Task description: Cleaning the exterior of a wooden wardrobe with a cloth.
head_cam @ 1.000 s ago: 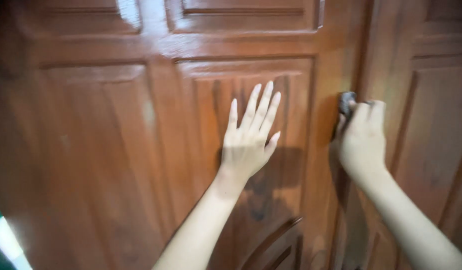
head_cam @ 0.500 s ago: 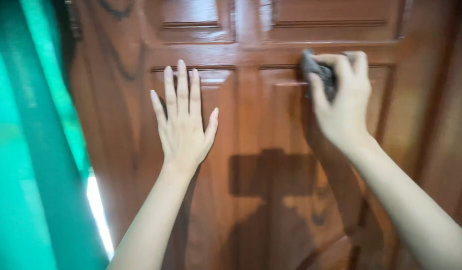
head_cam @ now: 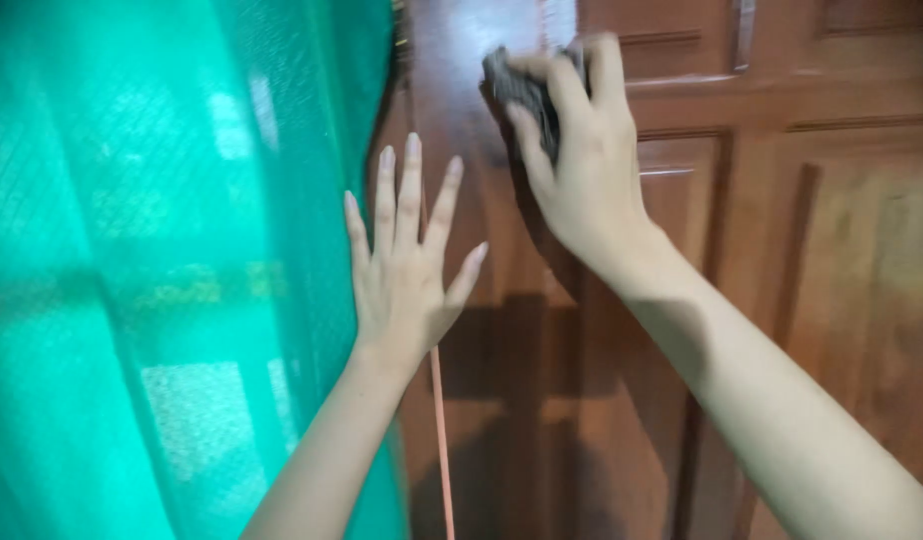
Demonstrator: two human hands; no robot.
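Two hands are on the brown wooden door (head_cam: pixel 832 250). Right hand (head_cam: pixel 582 170) has its grip clamped on a dark cloth (head_cam: pixel 527 90), pressed high near the door's left edge beside the green curtain (head_cam: pixel 162 270); left hand (head_cam: pixel 407 280) rests flat, fingers apart. Wiping seems underway; lower panels probably remain.

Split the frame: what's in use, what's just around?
In use:
- right hand pressing a dark grey cloth on the wooden door
- left hand flat on the door's edge

Around:
- green mesh curtain
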